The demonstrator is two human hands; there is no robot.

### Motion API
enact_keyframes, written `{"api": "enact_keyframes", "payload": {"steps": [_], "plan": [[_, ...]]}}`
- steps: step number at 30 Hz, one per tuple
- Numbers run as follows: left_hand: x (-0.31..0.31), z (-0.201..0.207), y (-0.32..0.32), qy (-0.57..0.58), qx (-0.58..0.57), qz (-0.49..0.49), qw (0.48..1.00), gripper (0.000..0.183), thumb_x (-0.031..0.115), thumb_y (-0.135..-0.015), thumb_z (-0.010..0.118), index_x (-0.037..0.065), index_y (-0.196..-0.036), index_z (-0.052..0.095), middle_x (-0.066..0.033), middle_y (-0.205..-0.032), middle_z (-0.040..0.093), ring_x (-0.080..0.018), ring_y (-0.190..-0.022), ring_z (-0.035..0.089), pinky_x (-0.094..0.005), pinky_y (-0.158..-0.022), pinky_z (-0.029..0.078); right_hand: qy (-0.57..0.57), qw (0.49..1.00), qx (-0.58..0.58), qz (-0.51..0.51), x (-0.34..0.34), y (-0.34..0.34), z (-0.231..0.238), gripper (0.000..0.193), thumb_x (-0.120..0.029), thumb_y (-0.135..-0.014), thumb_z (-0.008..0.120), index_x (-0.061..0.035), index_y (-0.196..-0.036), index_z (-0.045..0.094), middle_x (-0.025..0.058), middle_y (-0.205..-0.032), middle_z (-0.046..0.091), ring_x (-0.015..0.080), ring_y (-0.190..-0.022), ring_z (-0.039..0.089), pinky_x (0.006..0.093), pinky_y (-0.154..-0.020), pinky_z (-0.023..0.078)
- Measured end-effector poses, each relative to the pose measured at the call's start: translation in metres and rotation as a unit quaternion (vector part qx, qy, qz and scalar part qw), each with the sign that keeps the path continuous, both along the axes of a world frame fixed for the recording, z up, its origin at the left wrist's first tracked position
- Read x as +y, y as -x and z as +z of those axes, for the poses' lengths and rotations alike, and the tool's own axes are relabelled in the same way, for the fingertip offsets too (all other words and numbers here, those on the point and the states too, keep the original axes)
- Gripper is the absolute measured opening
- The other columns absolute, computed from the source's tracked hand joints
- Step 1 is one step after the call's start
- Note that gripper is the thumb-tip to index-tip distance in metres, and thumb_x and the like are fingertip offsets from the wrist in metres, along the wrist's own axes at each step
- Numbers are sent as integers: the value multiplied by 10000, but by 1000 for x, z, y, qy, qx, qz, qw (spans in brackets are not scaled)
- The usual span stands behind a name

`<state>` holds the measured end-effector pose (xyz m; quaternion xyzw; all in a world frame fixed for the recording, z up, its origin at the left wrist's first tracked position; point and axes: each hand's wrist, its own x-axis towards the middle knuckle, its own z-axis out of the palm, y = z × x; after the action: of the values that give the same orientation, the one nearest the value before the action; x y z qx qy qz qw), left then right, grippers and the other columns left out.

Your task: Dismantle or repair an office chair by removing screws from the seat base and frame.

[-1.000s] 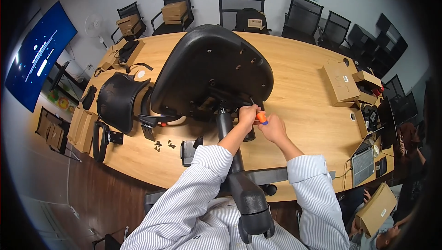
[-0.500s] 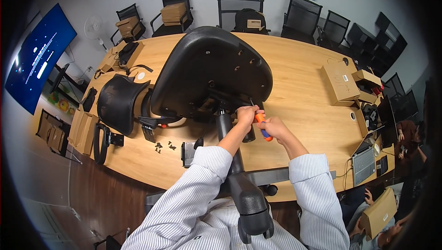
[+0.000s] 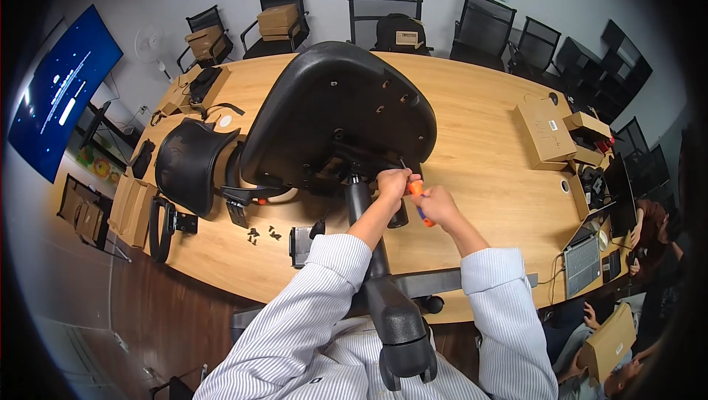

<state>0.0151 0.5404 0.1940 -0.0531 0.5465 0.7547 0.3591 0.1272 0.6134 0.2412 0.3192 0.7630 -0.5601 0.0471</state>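
A black office chair seat [image 3: 310, 116] stands tilted on the table, underside toward me, its gas column [image 3: 359, 201] running down to the wheeled base [image 3: 398, 319] at my body. My left hand [image 3: 393, 182] is closed around the front part of a screwdriver [image 3: 416, 188], close under the seat's lower right edge. Its thin shaft reaches up to the seat's underside; the tip's exact contact is hard to see. Wrapped round the orange and blue handle is my right hand [image 3: 438, 206], which hides much of it.
On the wooden table [image 3: 479, 127], a mesh backrest [image 3: 193, 168], an armrest [image 3: 164, 230] and several small dark screws [image 3: 264, 234] lie to the left. Cardboard boxes [image 3: 542, 134] and a laptop [image 3: 582, 263] stand at the right. A person holds a box [image 3: 608, 341] at lower right.
My right hand has turned a little on the screwdriver's handle and shifted slightly, covering more of it. My left hand has barely moved. At the far right, another person's arm has moved.
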Motion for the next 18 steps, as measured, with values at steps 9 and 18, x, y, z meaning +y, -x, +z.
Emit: {"api": "enact_keyframes", "payload": {"steps": [9, 18], "plan": [[0, 8, -6, 6, 14, -9, 1000, 127, 74, -846, 657, -47, -839, 616, -147, -791, 677, -208, -620, 658, -309, -540, 555, -74, 996, -51, -17, 3, 6, 9, 433, -299, -908, 561, 64, -1131, 485, 199, -849, 639, 288, -783, 658, 385, -626, 529], [0, 0, -2, -12, -15, -46, 999, 156, 108, -892, 585, -48, -895, 601, -177, -888, 676, -247, -761, 684, -357, -648, 563, -134, 990, -44, 31, -6, 3, 6, 269, -184, -857, 633, 48, -977, 568, 157, -881, 652, 230, -719, 659, 356, -597, 529]]}}
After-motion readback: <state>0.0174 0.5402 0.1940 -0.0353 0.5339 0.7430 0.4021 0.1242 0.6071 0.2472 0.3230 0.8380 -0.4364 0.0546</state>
